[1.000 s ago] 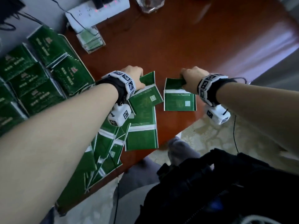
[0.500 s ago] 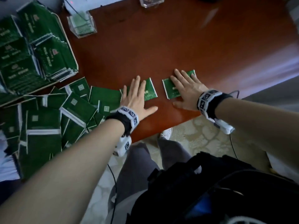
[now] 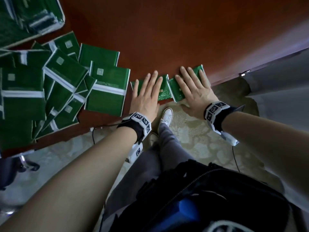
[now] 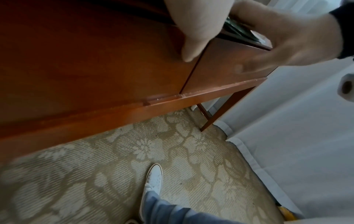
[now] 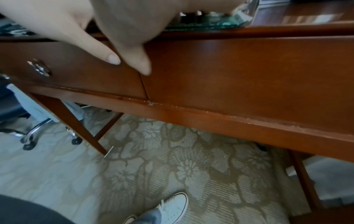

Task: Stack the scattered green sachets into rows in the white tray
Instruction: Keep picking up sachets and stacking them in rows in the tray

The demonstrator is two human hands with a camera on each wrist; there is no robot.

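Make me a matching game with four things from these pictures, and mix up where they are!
Things:
1. left hand
2. right hand
3. white shoe
4. sachet pile

Places:
A. on the patterned carpet
B. flat on the sachet nearest the table's right end
C. heaped on the table's left part
D. flat on the sachet beside the heap

Pairs: 1-D, 2-B, 3-A, 4-C

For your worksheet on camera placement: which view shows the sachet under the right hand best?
The head view: the sachet lies flat at the table edge under the right hand, its green face visible. The right wrist view shows only an edge-on sliver above the drawer front. The left wrist view shows a dark scrap behind the palm.
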